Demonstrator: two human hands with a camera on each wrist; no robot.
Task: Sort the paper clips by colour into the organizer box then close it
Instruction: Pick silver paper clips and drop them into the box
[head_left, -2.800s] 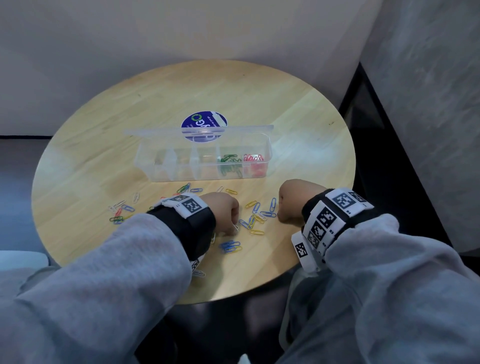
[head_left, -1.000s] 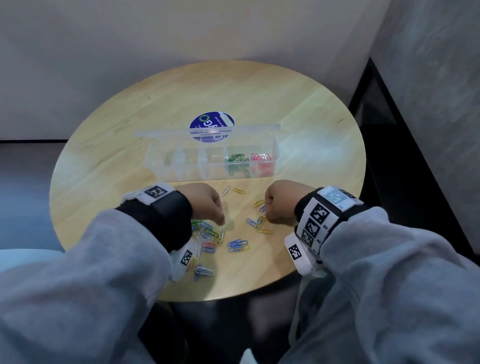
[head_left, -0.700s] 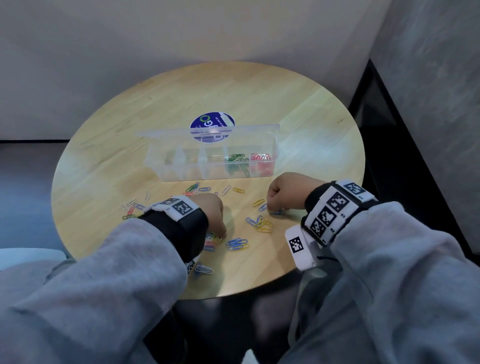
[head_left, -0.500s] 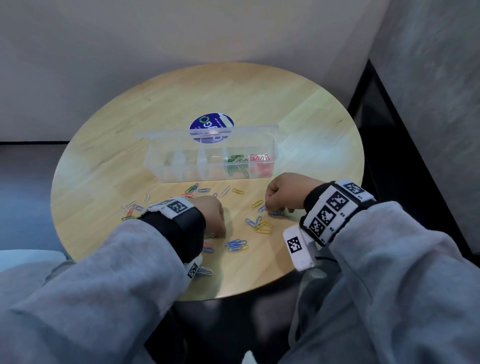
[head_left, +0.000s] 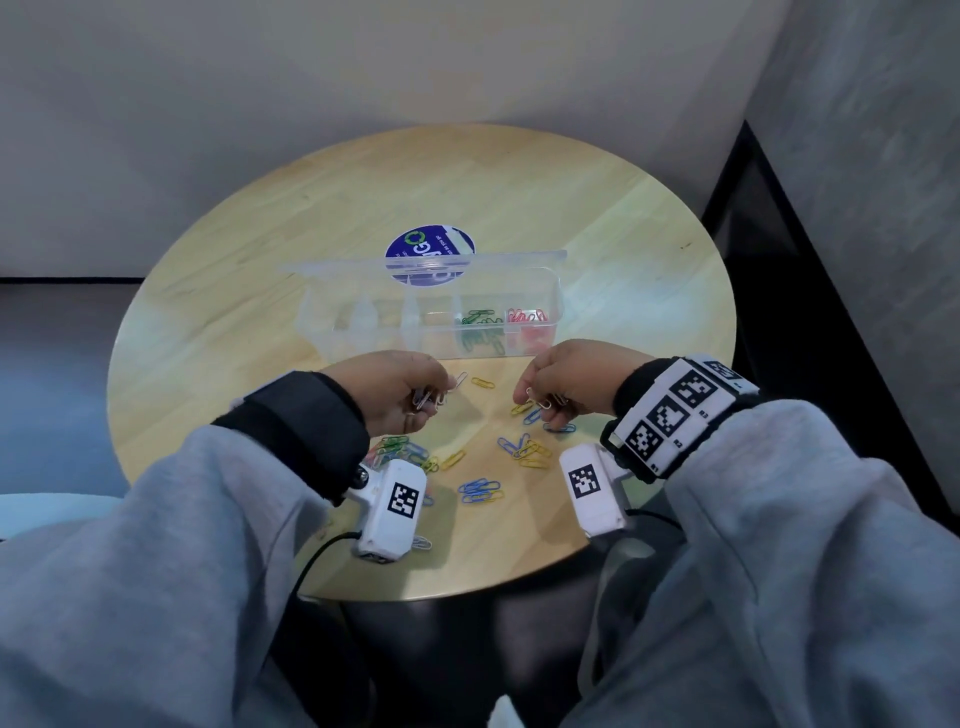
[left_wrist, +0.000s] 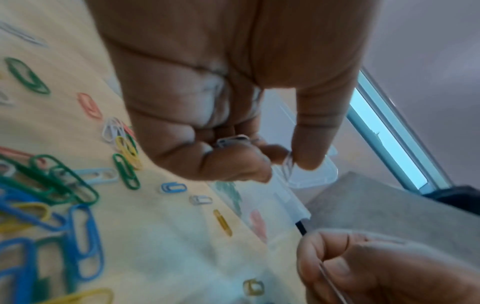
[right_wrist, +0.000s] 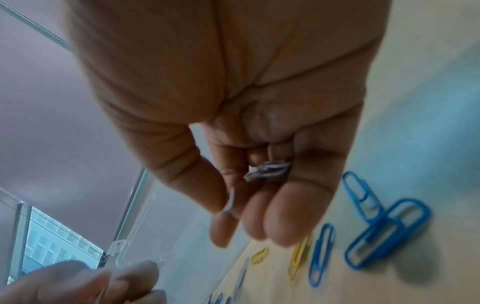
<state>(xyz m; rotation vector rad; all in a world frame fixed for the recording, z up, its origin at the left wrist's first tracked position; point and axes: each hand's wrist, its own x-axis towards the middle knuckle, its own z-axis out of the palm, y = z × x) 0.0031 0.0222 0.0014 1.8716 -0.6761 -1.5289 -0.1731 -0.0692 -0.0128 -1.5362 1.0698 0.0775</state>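
The clear organizer box (head_left: 363, 332) stands open mid-table, lid up behind it; green clips (head_left: 479, 318) and red clips (head_left: 527, 317) fill its two right compartments. My left hand (head_left: 410, 395) is raised just before the box, fingers curled round several white clips (head_left: 428, 400), one pinched at the thumb tip (left_wrist: 288, 166). My right hand (head_left: 550, 395) also hovers above the table and holds white clips (right_wrist: 267, 170) in curled fingers. Loose blue, yellow and green clips (head_left: 480, 491) lie scattered below both hands.
The round wooden table (head_left: 597, 208) carries a blue round sticker (head_left: 428, 244) behind the box. Its near edge runs under my wrists. A grey wall and a dark gap (head_left: 810, 322) border the table's right side.
Both hands have lifted off the table and come forward toward the box, each now carrying white clips. The left hand rose from the clip pile at the near left.
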